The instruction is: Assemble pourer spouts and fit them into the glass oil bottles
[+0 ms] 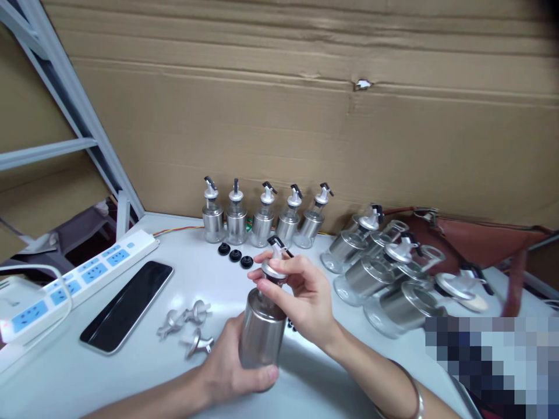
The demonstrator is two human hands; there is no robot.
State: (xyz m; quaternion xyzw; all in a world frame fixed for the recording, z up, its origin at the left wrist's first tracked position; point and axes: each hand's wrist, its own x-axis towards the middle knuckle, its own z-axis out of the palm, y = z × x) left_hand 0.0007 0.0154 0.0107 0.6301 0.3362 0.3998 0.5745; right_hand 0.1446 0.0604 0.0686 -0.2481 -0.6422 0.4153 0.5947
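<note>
Near the front of the table, my left hand is wrapped around the lower body of a glass oil bottle with a brushed metal sleeve. The bottle stands slightly tilted. At its top, my right hand pinches the silver pourer spout with thumb and fingers at the collar. A black flip lever sticks out above those fingers. Whether the spout is fully seated in the neck is hidden by the fingers. To the left of the bottle lie several loose silver spout parts. Black round stoppers sit in a short row behind the hands.
Several finished-looking bottles line the cardboard wall. More bottles, some with spouts laid against them, crowd the right beside a brown leather bag. A phone and a power strip lie left. The lower right corner is pixelated.
</note>
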